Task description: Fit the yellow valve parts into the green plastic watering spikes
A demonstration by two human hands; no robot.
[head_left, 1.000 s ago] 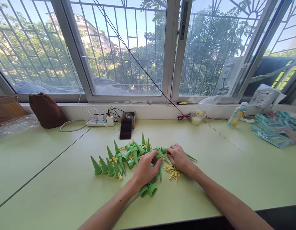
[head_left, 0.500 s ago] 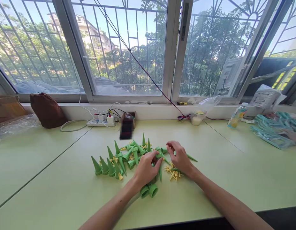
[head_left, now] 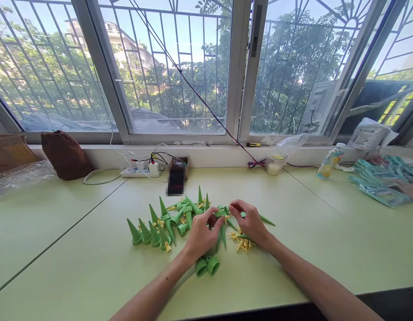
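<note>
compared with half a second ago, the right hand [head_left: 252, 224] no longer has its fingers lifted and spread clear of the work: they have dropped and drawn in towards the left hand [head_left: 201, 235], and the two sets of fingertips now almost meet. the left hand has barely shifted. its fingers [head_left: 215, 223] are curled closed round the wide upper end of a green spike [head_left: 223, 236], whose point hangs down below them towards the table [head_left: 75, 267]. the right fingertips [head_left: 233, 207] are bent and close together right at that wide end, just beside the left ones; whether they pinch a small part there cannot be told. a heap of green spikes [head_left: 182, 213] lies just beyond the left fingers, and a row of upright spikes [head_left: 146, 232] stands further out on that hand's outer side. yellow pieces [head_left: 242, 243] are scattered under the right palm, and two green spikes [head_left: 206, 266] lie on their sides beneath the left wrist. no writing can be read: the dark box [head_left: 176, 180] beyond the heap is blurred, and the print on the plastic bag [head_left: 369, 135] and the bottle [head_left: 329, 163], both well off past the right hand, is too small.
</note>
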